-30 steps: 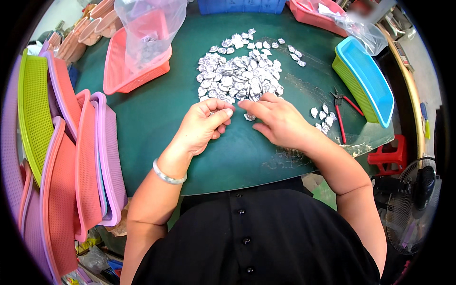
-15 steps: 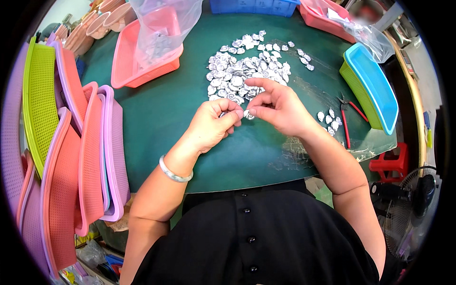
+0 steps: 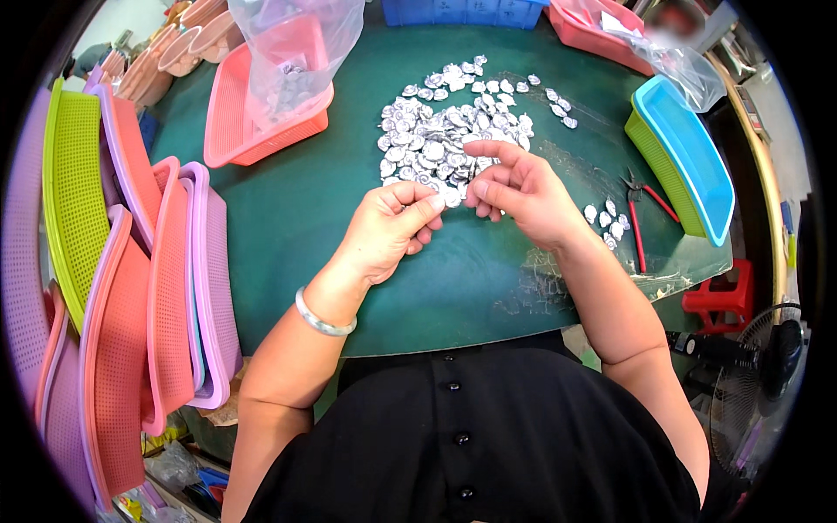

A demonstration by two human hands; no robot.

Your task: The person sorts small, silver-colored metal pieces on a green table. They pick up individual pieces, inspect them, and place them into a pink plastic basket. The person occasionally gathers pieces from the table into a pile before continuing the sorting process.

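Note:
My left hand [image 3: 392,225], a pale bangle on its wrist, is closed in a pinch near the front of a pile of small silvery rose-shaped pieces [image 3: 436,139]. At its thumb tip shows one small silvery piece [image 3: 452,198], its edge hidden by the fingers. Just to the right is my right hand [image 3: 521,192], its index finger stretched out and the others loosely bent. No piece can be seen between its fingers, and a small gap parts it from the piece at my left thumb.
Red-handled pliers [image 3: 636,227] lie at the right beside a few loose silvery pieces [image 3: 612,223]. Beyond them stands a blue and green basket [image 3: 689,161]. A pink basket [image 3: 231,113] holding a clear bag is at the far left. Stacked colored baskets [image 3: 122,322] crowd the left side.
My right hand has drawn back slightly to the right, away from the piece between my hands. My left hand keeps its pinch in nearly the same place.

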